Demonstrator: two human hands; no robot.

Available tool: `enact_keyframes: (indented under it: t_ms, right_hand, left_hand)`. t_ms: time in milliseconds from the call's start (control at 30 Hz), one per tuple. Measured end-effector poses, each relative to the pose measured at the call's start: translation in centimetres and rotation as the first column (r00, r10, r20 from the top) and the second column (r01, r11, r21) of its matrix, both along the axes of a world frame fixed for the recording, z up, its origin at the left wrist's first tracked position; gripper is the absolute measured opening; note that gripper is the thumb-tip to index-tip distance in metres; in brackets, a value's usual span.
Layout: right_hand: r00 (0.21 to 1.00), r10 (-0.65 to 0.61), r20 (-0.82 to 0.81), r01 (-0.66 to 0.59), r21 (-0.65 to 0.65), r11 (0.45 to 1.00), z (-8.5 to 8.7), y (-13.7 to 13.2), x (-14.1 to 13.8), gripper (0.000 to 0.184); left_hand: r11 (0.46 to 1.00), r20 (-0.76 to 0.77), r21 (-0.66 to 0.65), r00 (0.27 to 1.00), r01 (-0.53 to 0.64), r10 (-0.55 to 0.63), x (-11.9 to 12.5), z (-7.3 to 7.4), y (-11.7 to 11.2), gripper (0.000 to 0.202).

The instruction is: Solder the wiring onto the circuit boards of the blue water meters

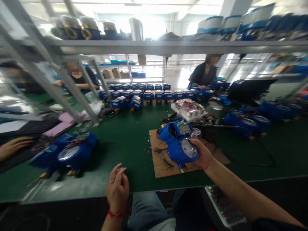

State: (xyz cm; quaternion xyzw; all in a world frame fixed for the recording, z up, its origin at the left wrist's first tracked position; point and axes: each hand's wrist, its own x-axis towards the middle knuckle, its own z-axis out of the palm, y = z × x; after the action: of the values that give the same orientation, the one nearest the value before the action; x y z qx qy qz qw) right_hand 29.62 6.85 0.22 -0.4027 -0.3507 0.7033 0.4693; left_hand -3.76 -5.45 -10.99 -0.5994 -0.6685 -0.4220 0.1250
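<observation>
My right hand (203, 154) grips a blue water meter (178, 150) by its right side, tilted above a piece of cardboard (160, 170). The meter has a round clear dial, a raised box with a small display, and a brass fitting underneath. My left hand (117, 187), with a ring and a red wrist cord, rests at the table's front edge; its fingers are loosely bent and apart from any object. Pliers (165, 157) lie on the cardboard, left of the held meter. Behind it, a clear round part (195, 132) is partly hidden.
Two blue meters (69, 154) stand at left, near another person's hand (15, 147). A plastic bag of wired circuit boards (190, 109) lies behind the cardboard. More meters (247, 123) sit at right, with rows (158, 95) at the back. A metal shelf (154, 48) spans overhead.
</observation>
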Motion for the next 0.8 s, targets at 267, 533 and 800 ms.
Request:
enact_keyframes:
  t_ms: [267, 533, 800]
  right_hand:
    - [0.918, 0.364, -0.157, -0.393, -0.234, 0.889, -5.4, -2.3, -14.7, 0.016]
    - [0.912, 0.398, -0.095, -0.409, -0.244, 0.879, -4.3, -2.2, -16.7, 0.014]
    - [0.798, 0.590, 0.124, -0.581, -0.101, 0.807, -3.2, -0.9, -15.0, 0.033]
  left_hand:
    - [0.997, 0.289, -0.055, 0.957, 0.048, -0.031, 0.8, 5.0, -2.7, 0.028]
    - [0.969, 0.282, -0.137, 0.946, 0.207, -0.162, -0.7, 9.2, 1.8, 0.050]
    - [0.874, 0.307, -0.325, 0.914, 0.361, -0.264, -2.2, 10.1, 6.3, 0.053]
